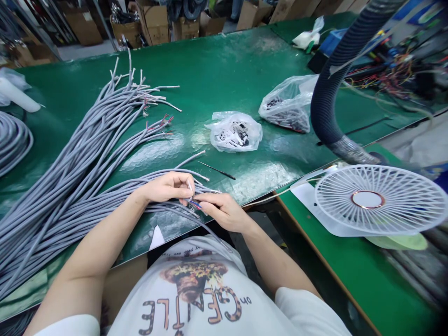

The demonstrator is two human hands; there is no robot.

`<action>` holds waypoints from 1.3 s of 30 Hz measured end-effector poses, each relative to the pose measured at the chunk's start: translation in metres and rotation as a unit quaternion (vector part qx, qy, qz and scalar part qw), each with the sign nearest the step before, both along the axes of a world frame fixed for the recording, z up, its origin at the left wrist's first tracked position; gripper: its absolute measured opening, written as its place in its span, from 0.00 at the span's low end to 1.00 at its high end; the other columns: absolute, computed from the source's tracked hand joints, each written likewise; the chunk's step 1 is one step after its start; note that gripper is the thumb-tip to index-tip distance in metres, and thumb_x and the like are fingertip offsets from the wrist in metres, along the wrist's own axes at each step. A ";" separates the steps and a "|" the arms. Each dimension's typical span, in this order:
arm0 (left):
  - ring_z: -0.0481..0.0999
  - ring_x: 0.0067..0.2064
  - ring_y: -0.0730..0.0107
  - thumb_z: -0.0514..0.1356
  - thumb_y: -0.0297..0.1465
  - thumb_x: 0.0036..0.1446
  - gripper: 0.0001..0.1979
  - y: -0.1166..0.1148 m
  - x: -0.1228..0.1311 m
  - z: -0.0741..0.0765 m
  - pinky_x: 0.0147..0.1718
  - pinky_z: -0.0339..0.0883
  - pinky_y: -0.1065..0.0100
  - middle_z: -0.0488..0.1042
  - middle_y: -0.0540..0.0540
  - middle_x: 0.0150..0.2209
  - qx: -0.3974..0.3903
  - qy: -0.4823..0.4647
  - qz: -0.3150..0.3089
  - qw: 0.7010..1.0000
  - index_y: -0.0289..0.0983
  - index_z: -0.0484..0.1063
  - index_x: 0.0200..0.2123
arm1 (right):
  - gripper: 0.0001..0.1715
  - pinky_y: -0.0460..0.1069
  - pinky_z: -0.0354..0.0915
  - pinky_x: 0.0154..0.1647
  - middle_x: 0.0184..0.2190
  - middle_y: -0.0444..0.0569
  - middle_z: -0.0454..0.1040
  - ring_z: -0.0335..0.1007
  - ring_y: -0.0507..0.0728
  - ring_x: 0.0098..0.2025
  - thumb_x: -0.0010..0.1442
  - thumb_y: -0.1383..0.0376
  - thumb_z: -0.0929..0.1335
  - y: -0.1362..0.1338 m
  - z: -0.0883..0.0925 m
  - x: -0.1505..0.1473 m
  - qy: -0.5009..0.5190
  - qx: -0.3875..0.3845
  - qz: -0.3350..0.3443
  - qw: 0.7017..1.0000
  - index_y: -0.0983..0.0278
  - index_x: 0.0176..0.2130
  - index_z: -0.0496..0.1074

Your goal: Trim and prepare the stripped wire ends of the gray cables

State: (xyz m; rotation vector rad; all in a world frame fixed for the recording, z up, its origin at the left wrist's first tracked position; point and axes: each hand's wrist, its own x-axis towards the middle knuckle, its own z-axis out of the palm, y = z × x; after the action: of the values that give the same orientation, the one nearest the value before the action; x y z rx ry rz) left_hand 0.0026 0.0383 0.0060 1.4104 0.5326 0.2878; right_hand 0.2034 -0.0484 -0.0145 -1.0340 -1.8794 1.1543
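Both hands meet over the near edge of the green table. My left hand (pixel 173 186) is closed, its fingertips pinching a stripped grey cable's end with a whitish strand sticking up. Beside it, my right hand (pixel 224 210) is closed on the coloured inner wires (pixel 195 204) of that cable, where blue and red show. Frayed shielding hangs just below the fingers. Under and behind my left hand runs a bundle of grey cables (pixel 115 205), their ends pointing right. A thin dark screwdriver-like tool (pixel 217 170) lies just beyond my hands.
A larger grey cable bundle (pixel 91 126) fills the left. Plastic bags of small parts (pixel 236 133) and dark pieces (pixel 289 109) lie farther back. A black flexible hose (pixel 325 93) arches down at right, above a white fan (pixel 378 199). Cardboard boxes (pixel 154 23) stand behind the table.
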 end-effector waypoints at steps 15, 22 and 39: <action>0.72 0.23 0.77 0.66 0.42 0.48 0.18 0.001 0.001 -0.004 0.22 0.68 0.75 0.69 0.50 0.25 -0.028 0.006 0.043 0.999 0.32 0.68 0.28 | 0.12 0.45 0.64 0.31 0.25 0.44 0.74 0.68 0.51 0.27 0.57 0.60 0.69 0.009 0.000 0.002 0.051 0.006 -0.125 0.991 0.65 0.38 0.76; 0.70 0.24 0.77 0.67 0.40 0.47 0.17 -0.005 0.009 -0.005 0.24 0.68 0.74 0.71 0.49 0.25 0.018 0.053 0.086 0.995 0.31 0.70 0.27 | 0.11 0.44 0.52 0.24 0.17 0.37 0.57 0.50 0.47 0.21 0.56 0.61 0.68 0.026 0.018 -0.015 -0.009 0.070 -0.139 0.988 0.66 0.28 0.72; 0.68 0.25 0.76 0.54 0.38 0.60 0.13 0.011 -0.007 0.009 0.27 0.62 0.74 0.71 0.50 0.25 0.289 0.097 0.137 0.942 0.34 0.70 0.33 | 0.16 0.48 0.65 0.32 0.31 0.50 0.78 0.71 0.54 0.28 0.61 0.61 0.63 0.082 0.032 0.070 -0.086 0.287 -0.431 0.851 0.66 0.39 0.76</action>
State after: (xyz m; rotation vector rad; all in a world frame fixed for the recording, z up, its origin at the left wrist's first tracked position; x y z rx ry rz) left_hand -0.0049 0.0488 0.0149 1.9493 0.8553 0.5654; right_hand 0.2730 0.0335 0.0171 -1.4042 -1.4314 -0.0298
